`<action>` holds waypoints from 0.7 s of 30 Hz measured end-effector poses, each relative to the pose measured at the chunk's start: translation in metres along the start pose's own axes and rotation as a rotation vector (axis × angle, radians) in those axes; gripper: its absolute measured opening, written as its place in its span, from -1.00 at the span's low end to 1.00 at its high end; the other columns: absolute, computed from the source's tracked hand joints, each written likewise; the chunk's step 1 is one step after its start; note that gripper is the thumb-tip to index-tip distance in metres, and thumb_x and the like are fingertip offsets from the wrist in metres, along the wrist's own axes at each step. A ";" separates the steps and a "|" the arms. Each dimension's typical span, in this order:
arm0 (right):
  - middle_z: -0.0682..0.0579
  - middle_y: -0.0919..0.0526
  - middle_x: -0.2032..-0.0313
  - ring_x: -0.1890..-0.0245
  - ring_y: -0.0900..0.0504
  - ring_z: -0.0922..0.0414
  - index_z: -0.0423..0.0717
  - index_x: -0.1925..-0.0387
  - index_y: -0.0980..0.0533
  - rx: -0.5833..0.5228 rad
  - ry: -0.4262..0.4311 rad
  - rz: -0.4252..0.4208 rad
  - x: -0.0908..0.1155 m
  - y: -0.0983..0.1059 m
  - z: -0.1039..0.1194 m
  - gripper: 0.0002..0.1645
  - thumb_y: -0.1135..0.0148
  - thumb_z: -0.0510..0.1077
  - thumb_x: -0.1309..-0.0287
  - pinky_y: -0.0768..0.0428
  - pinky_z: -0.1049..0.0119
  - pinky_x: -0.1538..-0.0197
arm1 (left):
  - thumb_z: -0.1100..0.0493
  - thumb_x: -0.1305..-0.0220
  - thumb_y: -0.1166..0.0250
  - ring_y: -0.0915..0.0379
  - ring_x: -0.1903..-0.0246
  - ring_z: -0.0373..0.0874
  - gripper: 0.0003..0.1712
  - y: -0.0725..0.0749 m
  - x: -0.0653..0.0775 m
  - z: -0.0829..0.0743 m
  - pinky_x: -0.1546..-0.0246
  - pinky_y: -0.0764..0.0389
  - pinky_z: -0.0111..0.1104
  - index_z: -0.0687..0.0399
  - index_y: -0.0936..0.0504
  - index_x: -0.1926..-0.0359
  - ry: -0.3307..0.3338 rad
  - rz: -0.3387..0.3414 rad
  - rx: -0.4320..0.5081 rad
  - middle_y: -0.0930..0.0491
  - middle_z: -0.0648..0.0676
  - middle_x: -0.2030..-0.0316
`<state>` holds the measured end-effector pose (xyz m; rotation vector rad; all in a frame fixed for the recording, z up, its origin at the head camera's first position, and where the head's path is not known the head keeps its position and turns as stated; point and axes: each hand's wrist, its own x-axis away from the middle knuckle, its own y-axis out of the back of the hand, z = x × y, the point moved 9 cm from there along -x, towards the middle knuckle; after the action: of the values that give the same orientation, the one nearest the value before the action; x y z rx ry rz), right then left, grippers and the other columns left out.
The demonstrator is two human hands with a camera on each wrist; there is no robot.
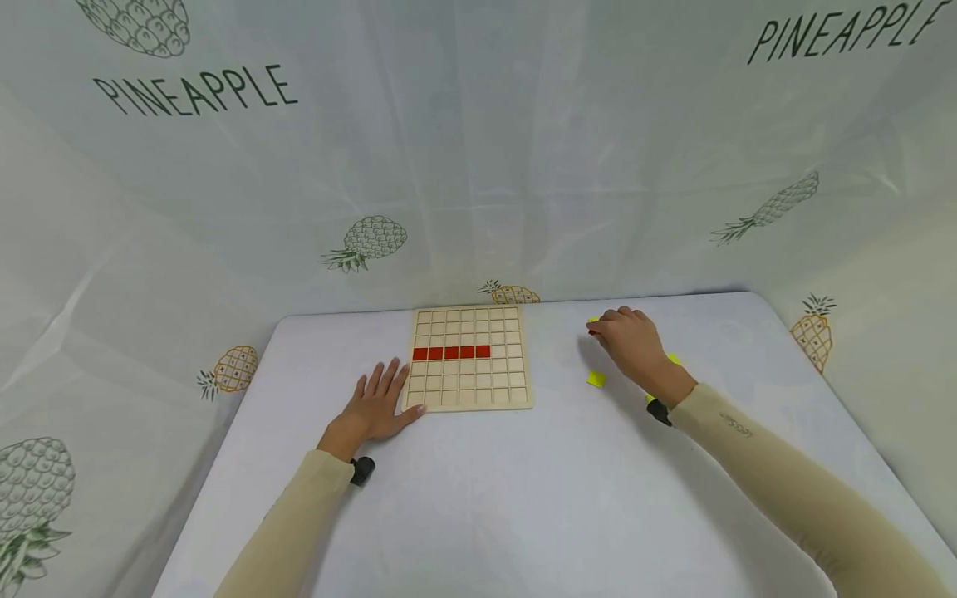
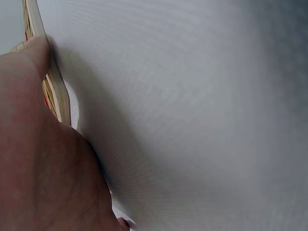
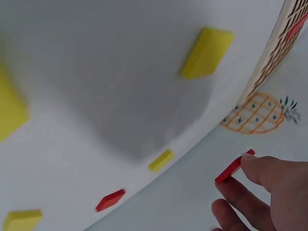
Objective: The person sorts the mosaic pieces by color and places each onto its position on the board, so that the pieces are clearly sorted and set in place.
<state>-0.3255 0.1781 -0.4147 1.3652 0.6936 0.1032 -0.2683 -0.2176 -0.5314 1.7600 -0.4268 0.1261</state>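
A pale wooden grid board (image 1: pixel 478 383) lies near the far edge of the table, with several red square tiles (image 1: pixel 452 353) in one row starting at its left side. Beside its left edge rests my left hand (image 1: pixel 374 411), fingers spread and straight, the thumb (image 2: pixel 38 55) touching the board. To the right, my right hand (image 1: pixel 635 349) pinches a red tile (image 3: pixel 231 169) between thumb and fingers, held above the table. A yellow tile (image 1: pixel 596 379) lies just below that hand in the head view.
More yellow tiles (image 3: pixel 161 160) and a loose red tile (image 3: pixel 110 199) lie on the white table (image 1: pixel 478 498) around the right hand; the forearm partly covers some in the head view. A pineapple-print curtain (image 1: pixel 478 166) hangs behind the table.
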 end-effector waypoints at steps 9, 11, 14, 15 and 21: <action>-0.09 -0.83 0.15 0.16 -0.70 -0.09 -0.15 0.02 -0.80 -0.002 0.060 0.058 -0.016 -0.021 0.046 -0.69 -0.56 -0.31 -0.16 -0.70 0.03 0.02 | -0.34 -0.54 -0.05 0.45 -0.66 0.33 0.09 0.002 0.003 -0.003 -0.60 0.33 0.25 0.20 0.17 -0.71 -0.003 -0.008 0.001 0.32 0.30 -0.70; -0.08 -0.83 0.14 0.15 -0.70 -0.08 -0.14 0.02 -0.80 -0.009 0.072 0.065 -0.019 -0.024 0.056 -0.69 -0.55 -0.31 -0.18 -0.70 0.05 0.02 | -0.35 -0.55 -0.02 0.47 -0.67 0.31 0.08 0.003 0.005 -0.005 -0.60 0.33 0.24 0.19 0.19 -0.71 0.002 0.005 -0.013 0.34 0.29 -0.70; -0.05 -0.83 0.13 0.14 -0.69 -0.06 -0.11 0.03 -0.80 -0.012 0.092 0.071 -0.023 -0.030 0.070 -0.70 -0.55 -0.29 -0.19 -0.68 0.06 0.02 | -0.34 -0.55 -0.02 0.46 -0.67 0.32 0.08 0.007 0.008 -0.009 -0.60 0.33 0.23 0.21 0.19 -0.71 0.009 0.020 -0.015 0.33 0.30 -0.70; -0.05 -0.83 0.14 0.14 -0.69 -0.05 -0.10 0.03 -0.81 -0.013 0.101 0.072 -0.025 -0.032 0.075 -0.71 -0.55 -0.28 -0.19 -0.68 0.07 0.02 | -0.34 -0.55 -0.03 0.46 -0.66 0.32 0.08 0.009 0.009 -0.010 -0.60 0.33 0.23 0.21 0.18 -0.71 0.010 0.022 -0.007 0.32 0.30 -0.70; -0.01 -0.82 0.20 0.19 -0.68 -0.01 -0.03 0.07 -0.82 -0.006 0.165 0.049 -0.034 -0.040 0.101 -0.77 -0.55 -0.20 -0.22 -0.66 0.10 0.07 | -0.34 -0.55 -0.05 0.45 -0.67 0.32 0.08 0.012 0.012 -0.013 -0.61 0.33 0.22 0.21 0.16 -0.71 0.013 0.025 0.002 0.31 0.30 -0.70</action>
<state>-0.3140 0.0665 -0.4339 1.3789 0.7967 0.2593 -0.2600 -0.2100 -0.5135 1.7556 -0.4395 0.1561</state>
